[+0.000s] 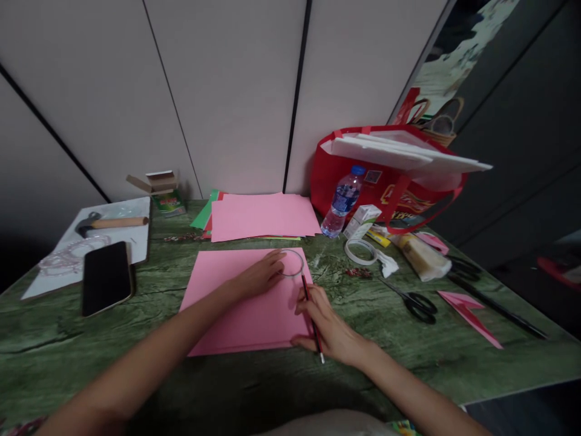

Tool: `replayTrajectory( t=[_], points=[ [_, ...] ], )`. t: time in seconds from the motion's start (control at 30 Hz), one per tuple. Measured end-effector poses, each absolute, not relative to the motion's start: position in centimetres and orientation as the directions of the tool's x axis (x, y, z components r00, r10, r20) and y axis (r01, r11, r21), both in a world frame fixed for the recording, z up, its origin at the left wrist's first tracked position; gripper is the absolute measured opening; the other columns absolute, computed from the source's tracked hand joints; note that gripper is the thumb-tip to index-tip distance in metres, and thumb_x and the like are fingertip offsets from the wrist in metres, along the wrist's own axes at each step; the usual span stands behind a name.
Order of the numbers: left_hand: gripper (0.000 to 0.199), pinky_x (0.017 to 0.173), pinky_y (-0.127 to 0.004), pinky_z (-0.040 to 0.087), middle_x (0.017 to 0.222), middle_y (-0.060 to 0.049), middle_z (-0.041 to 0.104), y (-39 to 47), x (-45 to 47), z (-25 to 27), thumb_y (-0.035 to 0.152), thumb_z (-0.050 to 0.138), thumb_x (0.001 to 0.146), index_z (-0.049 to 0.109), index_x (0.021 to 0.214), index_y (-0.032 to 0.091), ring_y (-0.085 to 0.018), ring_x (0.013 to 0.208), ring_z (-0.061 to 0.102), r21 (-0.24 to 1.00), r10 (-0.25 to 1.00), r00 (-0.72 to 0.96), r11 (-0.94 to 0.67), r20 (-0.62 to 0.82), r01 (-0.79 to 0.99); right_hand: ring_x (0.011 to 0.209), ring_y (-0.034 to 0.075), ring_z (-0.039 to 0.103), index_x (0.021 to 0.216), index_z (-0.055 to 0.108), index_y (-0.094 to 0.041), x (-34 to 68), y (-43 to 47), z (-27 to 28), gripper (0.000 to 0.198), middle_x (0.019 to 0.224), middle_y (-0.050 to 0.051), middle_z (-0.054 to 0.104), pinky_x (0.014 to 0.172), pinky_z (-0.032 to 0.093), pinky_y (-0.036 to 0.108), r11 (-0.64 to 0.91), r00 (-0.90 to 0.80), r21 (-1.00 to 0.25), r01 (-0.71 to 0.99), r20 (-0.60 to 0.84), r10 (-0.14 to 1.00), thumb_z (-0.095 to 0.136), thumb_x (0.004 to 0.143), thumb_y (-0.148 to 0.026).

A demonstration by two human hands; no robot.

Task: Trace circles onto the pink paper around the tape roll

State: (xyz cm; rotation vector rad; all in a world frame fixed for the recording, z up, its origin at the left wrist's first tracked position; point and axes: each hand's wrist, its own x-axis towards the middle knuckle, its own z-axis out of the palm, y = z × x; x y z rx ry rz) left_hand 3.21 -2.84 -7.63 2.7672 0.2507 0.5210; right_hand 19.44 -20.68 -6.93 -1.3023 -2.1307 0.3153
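Note:
A pink sheet of paper (240,327) lies in front of me, with at least one more sheet under it. A thin grey ring (302,263) rests flat near the sheet's upper right corner. The fingers of my left hand (263,274) hold the ring's left side against the paper. At the sheet's right edge, my right hand (324,318) holds a red and black pencil (313,318). The pencil leans, its upper end touching or very near the ring's lower right rim. Its other end points toward me.
Behind lies a stack of pink paper (263,215). To the left are a phone (106,278) and a hammer (113,223). On the right are a water bottle (345,203), tape roll (361,251), scissors (415,306), folded pink paper (469,315) and a red bag (327,169).

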Motion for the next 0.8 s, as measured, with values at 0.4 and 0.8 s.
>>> replayTrajectory(
  t=[0.4,0.8],
  points=[
    [0.011,0.095,-0.039,0.044,0.125,-0.014,0.053,-1.1,3.9,-6.4,0.014,0.043,0.090,0.050,0.082,0.016,-0.022,0.122,0.047,0.523,0.488,0.758,-0.821,0.432,0.231,0.106,0.026,0.045,0.104,0.044,-0.021,20.1,-19.6,-7.5,0.047,0.109,0.011,0.046,0.090,0.043,0.041,0.431,-0.200,-0.572,0.698,0.422,0.884,0.073,0.071,-0.038],
    [0.011,0.108,-0.055,0.031,0.131,-0.019,0.049,-10.7,1.4,-7.8,0.014,0.045,0.092,0.049,0.081,0.013,-0.030,0.136,0.025,0.069,0.129,0.886,-0.992,0.446,0.110,0.078,0.018,0.061,0.097,0.061,-0.020,22.8,-17.2,-9.0,0.040,0.078,0.004,0.059,0.077,0.052,0.037,0.259,0.610,-0.961,-0.095,0.149,0.778,0.038,0.089,-0.052]
  ],
)
